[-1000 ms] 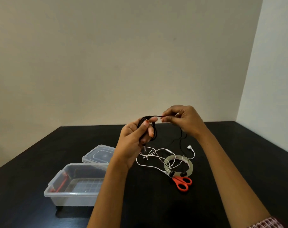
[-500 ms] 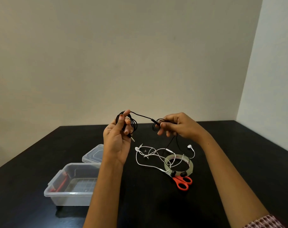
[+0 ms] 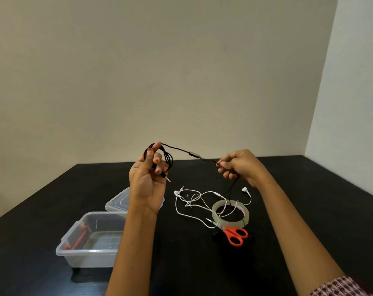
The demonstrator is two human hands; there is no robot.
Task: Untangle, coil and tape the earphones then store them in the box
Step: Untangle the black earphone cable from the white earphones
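My left hand (image 3: pixel 148 180) is raised above the table with several loops of the black earphones (image 3: pixel 194 155) wound around its fingers; the jack pokes out below them. The black cable runs taut to my right hand (image 3: pixel 241 167), which pinches it, and the rest hangs down toward the table. White earphones (image 3: pixel 194 199) lie tangled on the black table (image 3: pixel 181 263), partly draped over a clear tape roll (image 3: pixel 230 213). A clear plastic box (image 3: pixel 91 238) stands open at the left, with something red inside.
Red-handled scissors (image 3: pixel 234 235) lie just in front of the tape roll. The box's clear lid (image 3: pixel 119 200) rests behind the box, partly hidden by my left wrist. Walls close off the back and right of the table.
My hands have moved apart: the left went left and up with its coil, the right shifted right, so the black cable between them is stretched longer and its inline remote shows.
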